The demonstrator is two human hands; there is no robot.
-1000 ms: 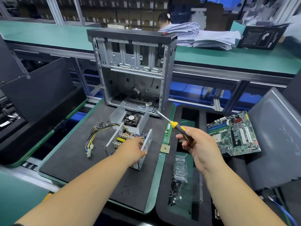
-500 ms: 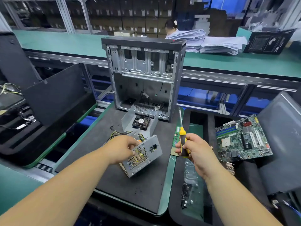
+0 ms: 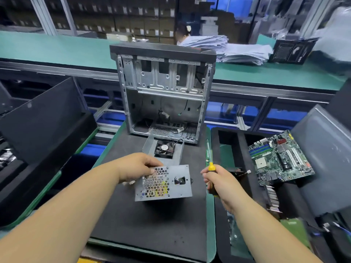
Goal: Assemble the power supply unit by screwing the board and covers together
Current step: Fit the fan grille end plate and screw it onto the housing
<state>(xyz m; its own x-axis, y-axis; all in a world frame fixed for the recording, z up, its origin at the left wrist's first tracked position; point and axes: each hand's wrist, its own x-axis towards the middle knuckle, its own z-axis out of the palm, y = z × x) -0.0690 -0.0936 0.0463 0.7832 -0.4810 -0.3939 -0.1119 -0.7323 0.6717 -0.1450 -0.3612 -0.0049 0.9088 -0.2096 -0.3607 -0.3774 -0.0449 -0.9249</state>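
Note:
My left hand (image 3: 136, 168) grips the grey power supply body (image 3: 167, 185) by its upper left corner, its perforated end plate with the socket hole turned toward me above the black mat (image 3: 152, 224). The fan cover (image 3: 165, 148), a bent grey sheet with a black fan, lies on the mat just behind it. My right hand (image 3: 218, 181) holds a yellow-and-black screwdriver (image 3: 210, 168) upright, its shaft pointing away from me, to the right of the supply and apart from it.
An open computer case (image 3: 163, 92) stands upright at the mat's far edge. A green motherboard (image 3: 281, 158) lies in the black tray (image 3: 237, 141) on the right. A memory stick (image 3: 209, 154) lies along the mat's right edge. A black panel leans at left.
My left hand lifted the power supply from the mat and turned its perforated end plate toward me. My right hand swung the screwdriver from slanted to upright and drew closer.

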